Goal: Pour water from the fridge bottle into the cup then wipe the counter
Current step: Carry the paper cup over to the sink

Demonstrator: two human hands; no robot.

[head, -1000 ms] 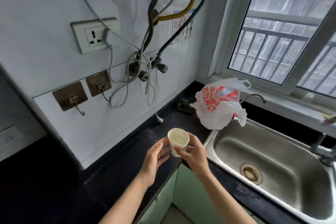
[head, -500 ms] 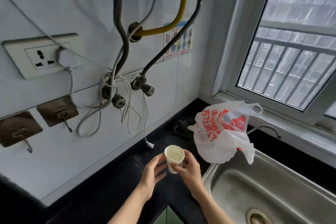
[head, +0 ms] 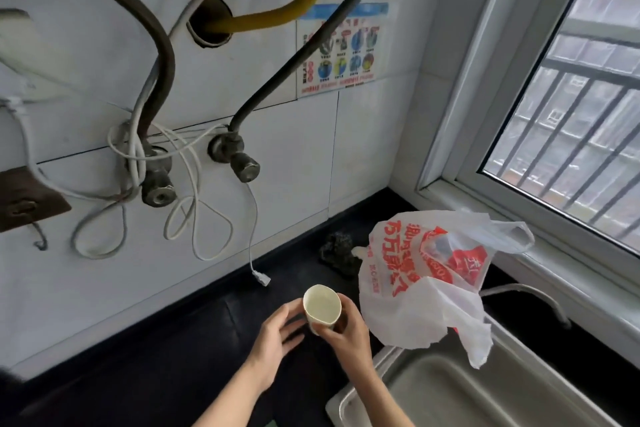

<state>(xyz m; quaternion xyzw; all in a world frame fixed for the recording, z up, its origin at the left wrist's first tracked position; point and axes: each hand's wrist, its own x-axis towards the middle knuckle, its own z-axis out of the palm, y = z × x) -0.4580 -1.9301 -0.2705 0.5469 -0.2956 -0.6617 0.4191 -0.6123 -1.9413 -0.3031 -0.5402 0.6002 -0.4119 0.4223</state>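
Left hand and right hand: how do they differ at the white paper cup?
The right hand has its fingers curled round the white paper cup, holding it; the left hand is open, fingers relaxed, beside the cup, contact unclear. The right sits nearest the steel sink, the left over the black counter. Both are bare.

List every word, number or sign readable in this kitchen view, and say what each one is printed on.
White plastic bag with red print: large red characters, seen reversed through the plastic; not readable with confidence.
Colourful paper notice on the white wall tile: round pictograms with red captions, too small and blurred to read.
Pale paper cup, held by the right hand: no print visible.
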